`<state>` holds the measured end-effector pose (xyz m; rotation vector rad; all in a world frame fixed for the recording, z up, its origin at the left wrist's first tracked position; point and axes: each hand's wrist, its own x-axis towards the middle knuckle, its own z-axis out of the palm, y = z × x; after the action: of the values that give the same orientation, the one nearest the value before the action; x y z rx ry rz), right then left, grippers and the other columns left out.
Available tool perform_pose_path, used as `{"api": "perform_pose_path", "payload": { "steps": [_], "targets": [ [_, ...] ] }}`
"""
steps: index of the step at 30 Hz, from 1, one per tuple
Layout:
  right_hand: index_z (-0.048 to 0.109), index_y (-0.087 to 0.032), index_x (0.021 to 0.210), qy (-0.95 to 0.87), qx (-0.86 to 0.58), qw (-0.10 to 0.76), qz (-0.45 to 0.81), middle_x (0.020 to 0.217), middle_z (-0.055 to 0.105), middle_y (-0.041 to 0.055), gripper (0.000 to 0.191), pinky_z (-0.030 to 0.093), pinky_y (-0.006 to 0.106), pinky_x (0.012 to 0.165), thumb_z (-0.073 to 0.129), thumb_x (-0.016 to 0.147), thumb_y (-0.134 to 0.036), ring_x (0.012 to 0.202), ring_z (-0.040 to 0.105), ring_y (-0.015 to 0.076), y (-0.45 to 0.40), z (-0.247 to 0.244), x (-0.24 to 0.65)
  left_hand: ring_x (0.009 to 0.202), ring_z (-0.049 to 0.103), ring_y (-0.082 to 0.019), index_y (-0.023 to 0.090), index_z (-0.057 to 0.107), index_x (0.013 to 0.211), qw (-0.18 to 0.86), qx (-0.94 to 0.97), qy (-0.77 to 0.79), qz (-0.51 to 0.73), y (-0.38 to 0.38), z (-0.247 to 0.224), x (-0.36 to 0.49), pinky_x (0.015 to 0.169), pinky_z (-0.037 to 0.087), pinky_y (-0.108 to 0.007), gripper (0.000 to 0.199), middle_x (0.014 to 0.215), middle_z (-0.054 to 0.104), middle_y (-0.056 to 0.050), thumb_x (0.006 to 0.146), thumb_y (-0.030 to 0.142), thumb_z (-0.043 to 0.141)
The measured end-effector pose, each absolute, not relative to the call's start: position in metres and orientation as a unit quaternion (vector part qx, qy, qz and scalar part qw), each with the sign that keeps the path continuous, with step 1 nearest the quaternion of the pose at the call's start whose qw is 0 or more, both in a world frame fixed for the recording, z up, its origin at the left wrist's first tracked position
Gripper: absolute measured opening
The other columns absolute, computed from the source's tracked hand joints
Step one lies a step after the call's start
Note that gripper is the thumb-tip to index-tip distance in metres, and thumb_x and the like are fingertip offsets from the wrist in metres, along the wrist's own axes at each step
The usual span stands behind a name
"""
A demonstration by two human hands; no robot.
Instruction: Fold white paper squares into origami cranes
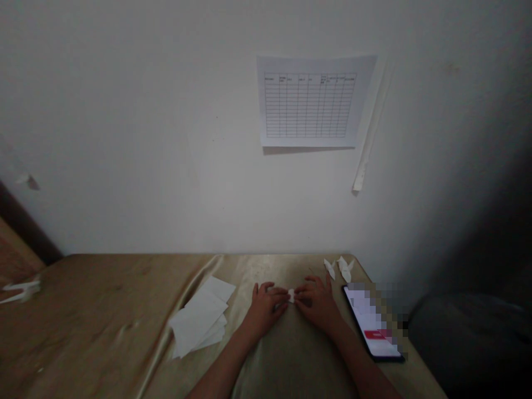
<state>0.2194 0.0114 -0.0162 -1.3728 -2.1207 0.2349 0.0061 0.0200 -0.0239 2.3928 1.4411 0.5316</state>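
Note:
A small piece of white paper (291,296) is pinched between my two hands, low over the tablecloth near the middle of the table. My left hand (268,302) closes on its left side with thumb and fingers, and my right hand (315,299) grips its right side. Most of the paper is hidden by my fingertips, so its exact shape is unclear. Left of my left hand lies a loose, overlapping pile of white paper sheets (201,316). Beyond my right hand rest two small folded white paper pieces (344,269).
A phone (372,321) with a lit screen, partly blurred out, lies by the table's right edge. Shiny gold-brown cloth (103,310) with creases covers the table. The wall behind bears a printed table sheet (310,105). White strips (20,289) lie at far left.

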Motion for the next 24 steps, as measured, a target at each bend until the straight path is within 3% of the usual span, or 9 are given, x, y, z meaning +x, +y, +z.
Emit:
{"api": "perform_pose_path", "payload": {
  "steps": [9, 14, 24],
  "targets": [
    [0.078, -0.034, 0.088, -0.784, -0.534, 0.294, 0.118, 0.103, 0.076, 0.0, 0.02, -0.001, 0.066, 0.115, 0.058, 0.089, -0.033, 0.123, 0.052, 0.0283, 0.011, -0.019, 0.218, 0.133, 0.043, -0.032, 0.044, 0.067, 0.121, 0.13, 0.841, 0.493, 0.181, 0.019, -0.019, 0.008, 0.115, 0.008, -0.069, 0.03, 0.127, 0.069, 0.004, 0.093, 0.035, 0.057],
    [0.077, -0.034, 0.093, -0.789, -0.532, 0.284, 0.115, 0.106, 0.076, 0.0009, 0.02, 0.004, 0.065, 0.115, 0.061, 0.085, -0.025, 0.123, 0.052, 0.0281, 0.013, -0.021, 0.221, 0.132, 0.044, -0.031, 0.042, 0.07, 0.115, 0.112, 0.841, 0.494, 0.19, 0.019, -0.02, 0.011, 0.116, 0.01, -0.068, 0.026, 0.128, 0.069, 0.002, 0.093, 0.035, 0.058],
    [0.077, -0.034, 0.087, -0.793, -0.519, 0.295, 0.123, 0.103, 0.076, 0.0001, 0.015, -0.004, 0.064, 0.115, 0.065, 0.083, -0.027, 0.122, 0.054, 0.0283, 0.022, -0.024, 0.223, 0.128, 0.047, -0.029, 0.036, 0.074, 0.102, 0.139, 0.827, 0.502, 0.211, 0.025, -0.018, 0.019, 0.116, 0.007, -0.068, 0.017, 0.114, 0.074, 0.001, 0.086, 0.035, 0.068]
  ]
}}
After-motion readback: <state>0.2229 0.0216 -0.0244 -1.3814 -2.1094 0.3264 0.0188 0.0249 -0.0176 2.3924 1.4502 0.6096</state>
